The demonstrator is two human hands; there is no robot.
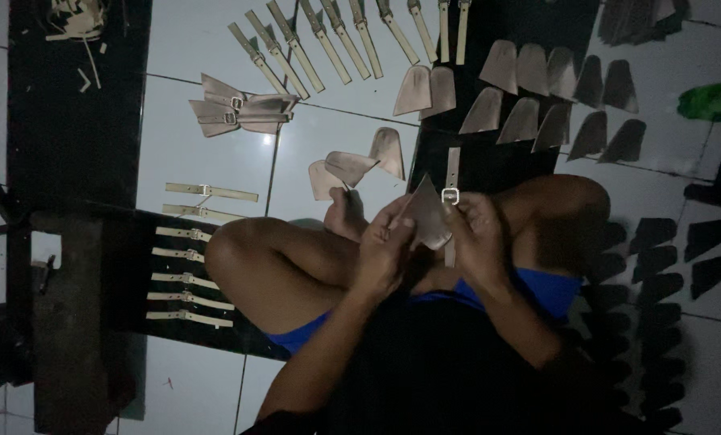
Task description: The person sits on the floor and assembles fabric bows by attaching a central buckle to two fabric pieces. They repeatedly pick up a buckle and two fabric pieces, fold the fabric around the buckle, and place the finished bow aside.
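I sit cross-legged on a tiled floor. Both hands hold one tan, wedge-shaped leather piece [427, 216] over my lap. My left hand [383, 254] grips its left edge. My right hand [479, 242] grips its right side together with a pale buckled strap [452, 179] that runs up from the piece. My bare foot [346, 216] rests just left of the hands.
Several buckled straps [190, 278] lie in a row on a dark mat at left, and more straps [328, 36] fan out at the top. Tan wedge pieces [529, 97] lie in rows ahead, dark ones [666, 258] at right. A pile of strapped pieces [239, 113] sits upper left.
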